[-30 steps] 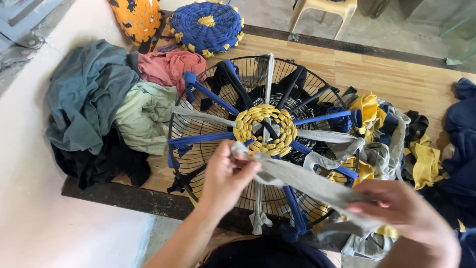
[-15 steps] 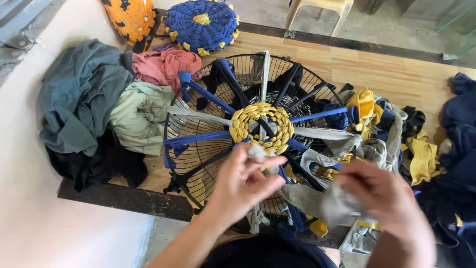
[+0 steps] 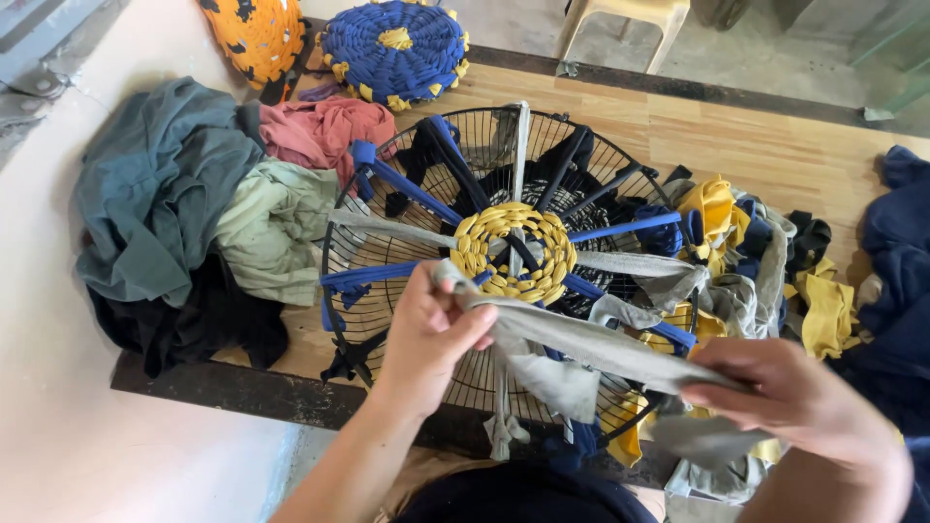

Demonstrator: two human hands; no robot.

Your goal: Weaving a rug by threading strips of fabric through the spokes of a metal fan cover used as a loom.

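A grey cloth strip (image 3: 581, 339) is held stretched between both hands, pinched by the left hand (image 3: 431, 329) beside the yellow woven centre (image 3: 513, 252) of the round wire frame (image 3: 407, 291) and gripped by the right hand (image 3: 794, 397) lower down

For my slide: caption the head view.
Two hands stretch a grey cloth strip over a wire fan guard with a yellow woven centre.
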